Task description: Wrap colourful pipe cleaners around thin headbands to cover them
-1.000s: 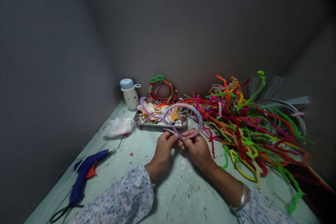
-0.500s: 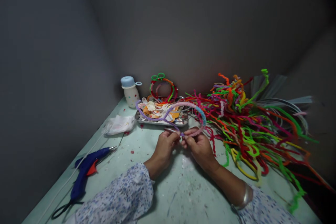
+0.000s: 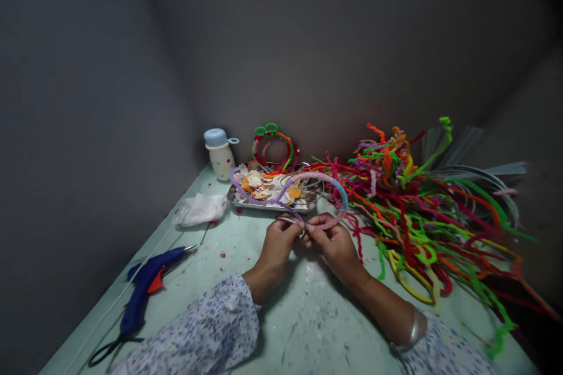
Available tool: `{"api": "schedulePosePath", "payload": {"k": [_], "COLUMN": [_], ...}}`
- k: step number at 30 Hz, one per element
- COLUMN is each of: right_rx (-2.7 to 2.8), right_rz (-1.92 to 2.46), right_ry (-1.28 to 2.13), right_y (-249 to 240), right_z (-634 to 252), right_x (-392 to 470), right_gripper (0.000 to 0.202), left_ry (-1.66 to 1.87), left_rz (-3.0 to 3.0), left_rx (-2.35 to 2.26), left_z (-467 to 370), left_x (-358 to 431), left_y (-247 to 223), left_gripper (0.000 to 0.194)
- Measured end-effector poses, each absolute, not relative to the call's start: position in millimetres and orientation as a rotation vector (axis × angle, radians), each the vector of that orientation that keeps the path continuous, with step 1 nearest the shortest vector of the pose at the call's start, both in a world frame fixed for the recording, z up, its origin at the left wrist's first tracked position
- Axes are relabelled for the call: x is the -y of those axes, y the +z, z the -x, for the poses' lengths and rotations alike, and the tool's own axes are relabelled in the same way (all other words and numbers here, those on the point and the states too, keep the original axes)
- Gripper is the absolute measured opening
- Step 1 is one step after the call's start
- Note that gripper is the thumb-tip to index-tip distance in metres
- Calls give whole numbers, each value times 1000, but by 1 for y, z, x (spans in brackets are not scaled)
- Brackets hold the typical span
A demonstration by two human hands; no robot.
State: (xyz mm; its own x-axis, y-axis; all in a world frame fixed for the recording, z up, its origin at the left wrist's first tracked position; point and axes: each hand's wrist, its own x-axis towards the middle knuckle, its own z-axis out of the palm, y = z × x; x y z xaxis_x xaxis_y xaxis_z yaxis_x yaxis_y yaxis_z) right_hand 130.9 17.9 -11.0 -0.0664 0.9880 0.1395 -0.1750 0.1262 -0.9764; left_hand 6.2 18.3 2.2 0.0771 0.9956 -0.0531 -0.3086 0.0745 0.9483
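Observation:
Between my two hands is a headband (image 3: 338, 191) wrapped in fuzzy pink and blue pipe cleaner, its arch standing up toward the tray. My right hand (image 3: 333, 241) is closed around its wrapped end. My left hand (image 3: 278, 244) pinches near the bare white end of the band, close to my right fingertips. A purple pipe cleaner (image 3: 257, 201) runs from the fingertips and loops out to the left in front of the tray. The exact point where it meets the band is hidden by my fingers.
A metal tray (image 3: 264, 207) of petal-like pieces stands behind my hands, with finished-looking headbands (image 3: 291, 149) on it. Pipe cleaners (image 3: 413, 217) heap at the right. At left lie a blue glue gun (image 3: 143, 293) with its cord, a plastic packet (image 3: 203, 209) and a bottle (image 3: 220, 158).
My fingertips have shifted slightly at the band's end, and the purple strand there shows less. The whole view has moved a little; the things on the table stay put.

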Motion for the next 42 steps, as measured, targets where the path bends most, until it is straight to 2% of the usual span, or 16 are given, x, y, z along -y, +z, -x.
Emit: {"api": "schedulePosePath", "payload": {"k": [8,16,20,24,34,36,38,42], "right_rx": [1142,1178,1175,1179,1091,1002,924,890], "right_rz": [1062,1047,1054,1058,823,779,737,672], "right_ry": [1208,1197,1186,1169,1466,1500,1529,1571], "right_y": [-4,-8,-6,-5,-18,-17,-14,-10], "right_z": [-130,-131,-130,-131,-137,-138,-138,-139], "right_x": [-20,-20,-19,-20,-24,-25,-26,-26], "right_gripper": [26,27,27,26,20,19,19,18], "left_ry": [1491,1473,1459,1485,1362,1426,1559,1717], "left_rz": [-1052,-1132,-1195,-1020,-779,-877,-1106,-1965], "left_rx": [-1034,-1075,-1100,-1063,-950,-1054,-1228,-1408], "left_z": [5,8,8,8,7,5,3,2], "left_x": [-24,-26,-25,-30,-30,-25,-18,-5], "left_y": [15,15,15,9,13,12,10,10], "left_gripper": [12,25,16,22,39,37,27,8]}}
